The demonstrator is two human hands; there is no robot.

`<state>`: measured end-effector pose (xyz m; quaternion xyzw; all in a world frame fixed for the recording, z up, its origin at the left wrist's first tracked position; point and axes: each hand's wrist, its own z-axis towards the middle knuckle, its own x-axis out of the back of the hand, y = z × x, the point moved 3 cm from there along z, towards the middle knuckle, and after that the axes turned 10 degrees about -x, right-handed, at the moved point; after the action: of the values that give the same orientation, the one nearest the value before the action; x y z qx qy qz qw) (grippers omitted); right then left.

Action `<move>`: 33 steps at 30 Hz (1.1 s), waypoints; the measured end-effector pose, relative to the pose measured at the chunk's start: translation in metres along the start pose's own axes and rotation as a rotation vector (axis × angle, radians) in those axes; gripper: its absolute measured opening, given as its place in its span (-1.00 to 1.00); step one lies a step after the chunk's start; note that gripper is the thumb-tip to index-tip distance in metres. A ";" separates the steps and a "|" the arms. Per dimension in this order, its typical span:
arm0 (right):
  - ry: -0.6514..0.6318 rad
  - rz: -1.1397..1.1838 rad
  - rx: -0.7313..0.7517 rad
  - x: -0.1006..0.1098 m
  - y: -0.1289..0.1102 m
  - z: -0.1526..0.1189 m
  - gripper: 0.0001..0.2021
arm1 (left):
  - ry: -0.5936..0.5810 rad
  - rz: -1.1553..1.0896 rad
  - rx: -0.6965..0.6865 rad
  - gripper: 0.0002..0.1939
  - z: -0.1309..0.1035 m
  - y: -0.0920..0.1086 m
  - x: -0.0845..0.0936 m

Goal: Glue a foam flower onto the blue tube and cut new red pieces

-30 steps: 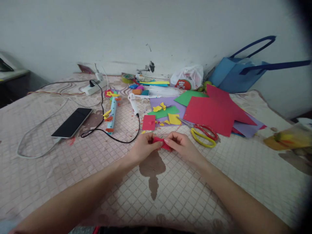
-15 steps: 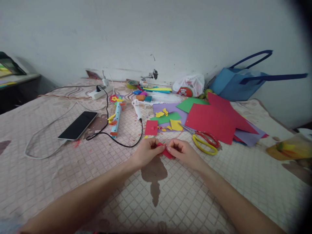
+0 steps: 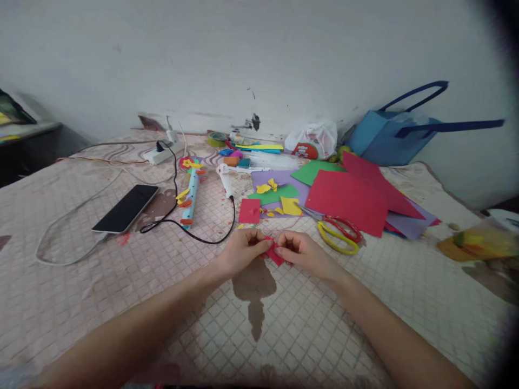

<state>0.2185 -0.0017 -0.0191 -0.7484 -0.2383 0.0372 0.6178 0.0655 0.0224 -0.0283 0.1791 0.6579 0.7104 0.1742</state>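
A small piece of red paper [image 3: 276, 256] is pinched between my two hands above the patterned tablecloth. My left hand [image 3: 246, 249] grips its left edge with thumb and fingertips. On the other side, my right hand [image 3: 299, 250] has its thumb and fingers closed on the same piece. Just beyond my hands lie a red square [image 3: 249, 210], a yellow piece [image 3: 290, 206] and small yellow scraps. Scissors [image 3: 339, 235] with red and yellow handles rest to the right of my right hand.
A white glue gun [image 3: 225, 182] with a black cord lies beyond my left hand. A phone [image 3: 126, 209] and a decorated blue strip [image 3: 190, 197] are at left. Large red sheets [image 3: 351, 197], a blue bag [image 3: 389, 138] and a power strip [image 3: 164, 153] stand farther back.
The view has shifted slightly. The red piece has turned a little between my fingers, and more of its lower part shows. Both hands still hold it.
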 end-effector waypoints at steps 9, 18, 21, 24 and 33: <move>-0.034 -0.030 0.003 0.000 0.004 0.001 -0.84 | -0.062 0.028 0.017 -0.74 -0.001 0.000 -0.002; 0.091 0.040 -0.013 0.003 -0.001 0.000 -0.79 | -0.031 -0.084 0.103 -0.70 -0.001 -0.004 -0.003; 0.092 0.052 -0.019 0.002 -0.002 0.000 -0.78 | -0.010 -0.079 0.089 -0.72 -0.001 -0.004 -0.001; 0.097 0.062 -0.028 0.001 -0.002 0.001 -0.78 | -0.005 -0.063 0.060 -0.71 -0.001 -0.005 0.001; 0.096 0.129 -0.035 0.000 -0.003 -0.001 -0.76 | 0.013 -0.131 0.087 -0.70 0.000 0.003 0.001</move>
<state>0.2174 -0.0019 -0.0161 -0.7739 -0.1602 0.0369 0.6116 0.0648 0.0223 -0.0256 0.1384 0.6997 0.6693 0.2081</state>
